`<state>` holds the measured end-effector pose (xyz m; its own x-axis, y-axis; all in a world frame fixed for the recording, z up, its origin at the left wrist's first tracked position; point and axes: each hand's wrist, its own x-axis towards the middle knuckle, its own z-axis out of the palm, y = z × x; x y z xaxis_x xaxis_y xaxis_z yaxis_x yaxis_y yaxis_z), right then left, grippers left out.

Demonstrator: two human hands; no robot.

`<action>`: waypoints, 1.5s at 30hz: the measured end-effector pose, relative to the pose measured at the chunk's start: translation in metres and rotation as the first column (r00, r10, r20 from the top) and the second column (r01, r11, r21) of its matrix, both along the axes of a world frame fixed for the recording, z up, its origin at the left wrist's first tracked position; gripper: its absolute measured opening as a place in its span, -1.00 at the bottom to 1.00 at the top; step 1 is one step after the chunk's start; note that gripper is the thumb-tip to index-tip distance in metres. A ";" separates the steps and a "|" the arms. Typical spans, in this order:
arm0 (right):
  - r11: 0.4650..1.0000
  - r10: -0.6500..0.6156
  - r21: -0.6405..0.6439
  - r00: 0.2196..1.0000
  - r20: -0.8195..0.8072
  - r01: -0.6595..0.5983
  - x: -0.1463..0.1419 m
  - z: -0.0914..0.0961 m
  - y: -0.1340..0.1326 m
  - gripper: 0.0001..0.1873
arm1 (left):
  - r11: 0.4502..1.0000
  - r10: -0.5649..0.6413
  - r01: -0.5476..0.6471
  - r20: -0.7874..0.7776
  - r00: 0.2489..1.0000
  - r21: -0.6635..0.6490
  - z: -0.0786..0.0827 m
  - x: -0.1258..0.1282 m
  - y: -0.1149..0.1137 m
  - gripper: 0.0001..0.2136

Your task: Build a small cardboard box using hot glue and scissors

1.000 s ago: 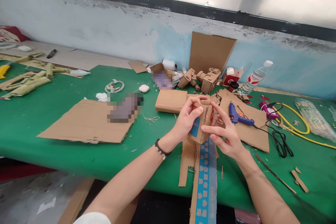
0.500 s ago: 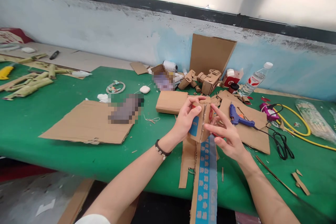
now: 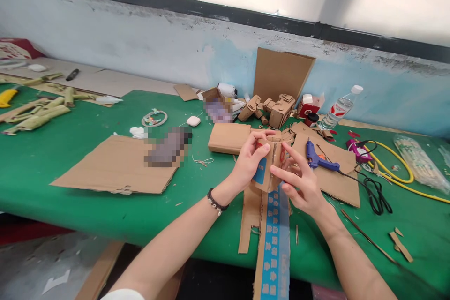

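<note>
My left hand point(image 3: 249, 161) grips a small folded cardboard piece point(image 3: 270, 163) with a blue patch, thumb on top and fingers round its left side. My right hand point(image 3: 300, 183) presses fingers against the same piece from the right, index finger stretched along its face. Both hands hold it just above the green table point(image 3: 87, 206). Below it a long cardboard strip with a blue printed band point(image 3: 273, 248) runs over the table's front edge. A blue glue gun point(image 3: 318, 161) lies on a cardboard sheet just right of my right hand.
A large flat cardboard sheet point(image 3: 116, 164) lies to the left, a cardboard block point(image 3: 228, 137) behind my hands. Small cardboard models point(image 3: 277, 108), a water bottle point(image 3: 339, 108), black and yellow cables point(image 3: 381, 187), and cardboard scraps point(image 3: 399, 243) crowd the right side. Rolled green-brown pieces point(image 3: 38, 112) lie far left.
My right hand's fingers have shifted slightly on the folded piece and closed in on it. The left hand's grip is unchanged. The view has drifted a little.
</note>
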<state>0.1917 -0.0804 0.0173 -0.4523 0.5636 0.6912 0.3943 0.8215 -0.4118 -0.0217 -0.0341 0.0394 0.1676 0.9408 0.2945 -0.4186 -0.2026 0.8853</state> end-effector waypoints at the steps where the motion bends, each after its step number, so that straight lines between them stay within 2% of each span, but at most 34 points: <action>1: 1.000 -0.002 0.006 1.000 0.010 0.002 0.000 0.000 0.000 -0.46 | 1.000 0.002 -0.002 0.002 1.000 -0.008 0.000 0.000 0.000 -0.73; 7: 1.000 -0.013 0.005 0.998 0.058 0.013 0.002 0.002 0.001 -0.51 | 0.999 0.001 0.000 0.024 1.000 -0.041 0.002 0.000 0.001 -0.70; 10: 1.000 -0.002 -0.024 1.000 0.024 0.003 0.001 0.001 0.000 -0.55 | 0.999 -0.005 0.006 0.027 1.000 -0.046 0.002 0.001 0.001 -0.69; 14: 0.998 0.042 -0.035 0.996 -0.074 -0.045 -0.003 0.001 0.000 -0.41 | 0.999 0.027 -0.027 0.005 1.000 -0.035 0.001 0.001 0.001 -0.72; 17: 1.000 0.016 -0.015 0.999 -0.049 -0.017 -0.005 0.003 -0.002 -0.35 | 0.999 0.035 -0.035 -0.001 0.999 -0.013 0.000 0.001 0.002 -0.73; 23: 0.999 -0.019 -0.029 1.000 0.004 0.020 -0.005 0.003 -0.004 -0.50 | 1.000 0.015 -0.014 -0.010 1.000 0.019 -0.004 0.000 0.002 -0.77; 32: 0.998 0.034 -0.051 0.997 -0.075 -0.038 -0.006 0.007 -0.008 -0.66 | 1.000 0.023 -0.023 0.000 1.000 -0.012 -0.001 0.001 0.001 -0.70; 36: 0.994 -0.110 -0.049 0.976 -0.189 0.102 -0.017 0.009 -0.012 -0.68 | 0.998 0.068 -0.068 -0.029 0.997 0.001 -0.001 0.004 -0.002 -0.69; 40: 0.960 -0.280 -0.092 0.925 -0.257 0.265 -0.030 0.015 -0.019 -0.77 | 0.993 0.108 -0.106 -0.058 0.992 0.046 0.001 0.008 -0.010 -0.67; 42: 0.947 -0.321 -0.087 0.913 -0.253 0.309 -0.034 0.019 -0.024 -0.84 | 0.990 0.125 -0.120 -0.070 0.990 0.073 0.003 0.011 -0.015 -0.64; 45: 0.934 -0.358 -0.076 0.901 -0.246 0.350 -0.038 0.024 -0.028 -0.81 | 0.983 0.156 -0.146 -0.084 0.984 0.107 0.006 0.014 -0.023 -0.61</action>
